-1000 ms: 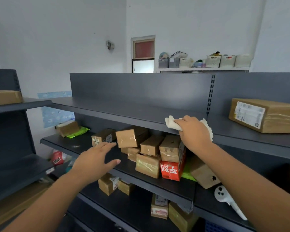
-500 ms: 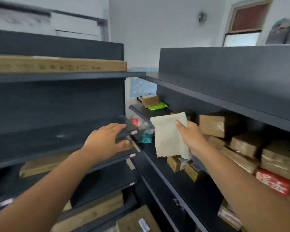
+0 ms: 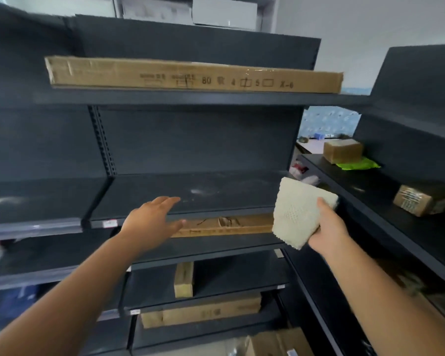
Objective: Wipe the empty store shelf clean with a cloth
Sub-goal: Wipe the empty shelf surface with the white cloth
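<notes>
Two bare hands reach out toward dark grey metal shelves that fill most of the frame. In the upper middle, a long flat cardboard box (image 3: 190,75) with printed marks lies along the top shelf. Below the empty shelf, another long brown box (image 3: 224,224) lies flat in the middle of the frame, partly hidden behind the left hand and the cloth. Lower down, a small box (image 3: 183,278) stands upright, and a wide one (image 3: 203,313) lies under it. On the right side of the frame, a second shelf unit holds a taped brown box (image 3: 342,150) sitting on something bright green (image 3: 359,164), and another box with a label (image 3: 416,202) farther down. The empty shelf (image 3: 190,191) sits in the middle of the frame; it is flat, dark and smooth, with pale dusty smudges on it, and nothing lies on top of it. The left hand (image 3: 150,222) is open with fingers spread, held in front of the shelf's front edge, holding nothing. The right hand (image 3: 328,231) is closed around the cloth (image 3: 297,211), pinching it at its right edge. The cloth is cream white, folded into a rough square, with a bumpy woven look. It hangs in the air near the right end of the empty shelf, not touching it.
</notes>
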The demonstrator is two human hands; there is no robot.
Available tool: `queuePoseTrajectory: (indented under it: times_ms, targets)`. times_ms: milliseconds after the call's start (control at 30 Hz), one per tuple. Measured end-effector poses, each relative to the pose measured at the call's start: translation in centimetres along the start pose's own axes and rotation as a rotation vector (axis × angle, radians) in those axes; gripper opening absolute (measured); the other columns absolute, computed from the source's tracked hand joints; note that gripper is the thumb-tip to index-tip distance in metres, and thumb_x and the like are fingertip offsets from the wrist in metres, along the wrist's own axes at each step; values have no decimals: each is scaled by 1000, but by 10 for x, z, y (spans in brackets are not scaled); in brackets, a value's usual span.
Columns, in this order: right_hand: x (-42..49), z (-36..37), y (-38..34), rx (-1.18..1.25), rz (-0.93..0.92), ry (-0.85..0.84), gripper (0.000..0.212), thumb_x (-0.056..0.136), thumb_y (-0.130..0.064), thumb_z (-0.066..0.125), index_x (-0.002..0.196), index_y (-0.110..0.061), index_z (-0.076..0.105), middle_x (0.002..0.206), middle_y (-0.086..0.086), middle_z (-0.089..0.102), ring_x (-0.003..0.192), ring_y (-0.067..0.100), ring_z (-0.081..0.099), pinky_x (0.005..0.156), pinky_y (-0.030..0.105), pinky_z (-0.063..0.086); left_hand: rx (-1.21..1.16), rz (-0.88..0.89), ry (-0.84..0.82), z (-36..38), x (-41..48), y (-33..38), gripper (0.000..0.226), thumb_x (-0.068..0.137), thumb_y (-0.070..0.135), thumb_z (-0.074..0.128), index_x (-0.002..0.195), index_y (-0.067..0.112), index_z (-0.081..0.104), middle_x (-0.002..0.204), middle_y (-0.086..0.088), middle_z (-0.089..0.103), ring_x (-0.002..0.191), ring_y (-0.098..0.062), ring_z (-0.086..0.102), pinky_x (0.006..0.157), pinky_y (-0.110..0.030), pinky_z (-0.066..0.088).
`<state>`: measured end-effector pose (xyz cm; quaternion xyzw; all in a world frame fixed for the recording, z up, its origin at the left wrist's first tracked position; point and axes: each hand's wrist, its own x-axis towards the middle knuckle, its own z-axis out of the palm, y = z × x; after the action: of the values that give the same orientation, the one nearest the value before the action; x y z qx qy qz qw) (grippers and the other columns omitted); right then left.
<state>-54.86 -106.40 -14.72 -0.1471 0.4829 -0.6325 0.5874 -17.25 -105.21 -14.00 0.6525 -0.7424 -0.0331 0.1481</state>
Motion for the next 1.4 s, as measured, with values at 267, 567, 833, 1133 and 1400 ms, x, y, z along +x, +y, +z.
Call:
queuePoseTrajectory:
  times_ms: [267,567,833,1133,1400]
  targets:
    - [65,46,25,69,-94,66,47,85,-52,57,125,-28,54,113,7,68,102,33,64,83,57,52,-35,-41,-127,45,74,-73,67,82,68,47,140,42,26,149,4,38,126,-24,47,95,-44,47]
    - [207,32,-10,-406,-501,404,61,90,-57,39,136,-17,44,125,11,58,108,29,57,95,41,45,-13,-170,-301,110,151,-107,61,85,59,51,140,42,31,150,5,36,124,-24,48,96,-43,48]
    - [341,54,48,-1421,-480,156,46,100,-35,36,128,-2,50,121,27,58,108,44,54,92,46,42,4,-203,-384,123,218,-119,32,89,49,55,120,42,57,136,9,53,121,-17,51,102,-38,43]
    - [284,205,186,-1374,-606,-437,39,95,-40,40,103,-11,64,90,11,67,83,32,61,73,39,47,34,-278,-500,131,218,-116,38,89,46,55,122,28,59,129,-2,57,116,-22,54,99,-38,45]
    - [320,209,101,-135,141,-323,31,94,-39,52,102,-10,61,96,8,75,81,24,72,65,40,59,155,-172,-560,116,224,-119,27,85,57,50,109,50,59,127,19,58,113,-11,57,97,-36,47]
